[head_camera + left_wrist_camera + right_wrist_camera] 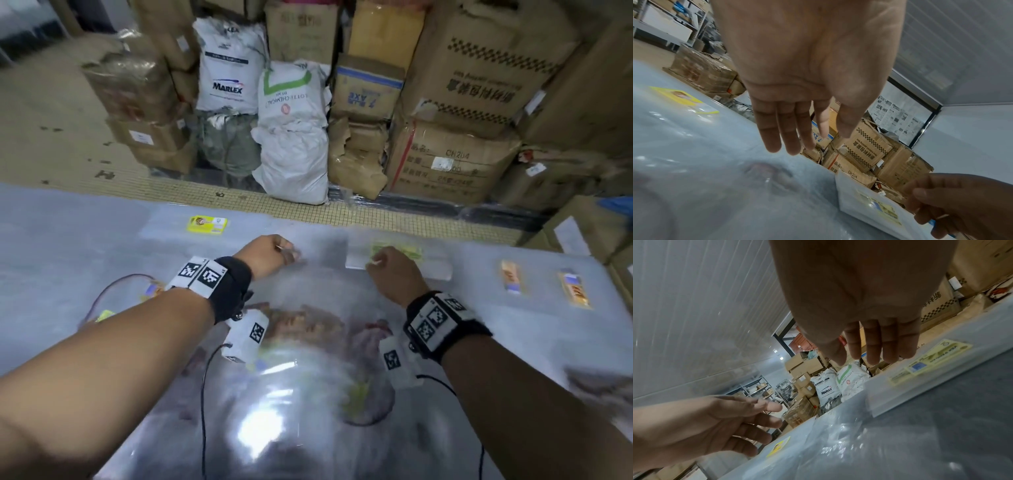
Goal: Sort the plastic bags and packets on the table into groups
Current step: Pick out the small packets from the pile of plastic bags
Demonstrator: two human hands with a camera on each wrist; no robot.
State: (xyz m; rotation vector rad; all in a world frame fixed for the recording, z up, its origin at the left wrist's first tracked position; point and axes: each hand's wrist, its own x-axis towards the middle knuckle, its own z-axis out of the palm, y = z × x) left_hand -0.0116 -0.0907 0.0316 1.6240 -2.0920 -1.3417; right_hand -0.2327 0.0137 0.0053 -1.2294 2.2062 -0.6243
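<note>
- Left hand [797,81] hangs above the table [51,257], fingers straight and slack, holding nothing.
- Right hand [859,305] likewise hangs loose-fingered over a clear packet with a yellow-green label [929,360].

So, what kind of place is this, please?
Probably a warehouse or a packing storeroom. Cardboard boxes are stacked on the floor behind the table, white woven sacks lean against them, and metal shelves with more cartons stand further back.
</note>
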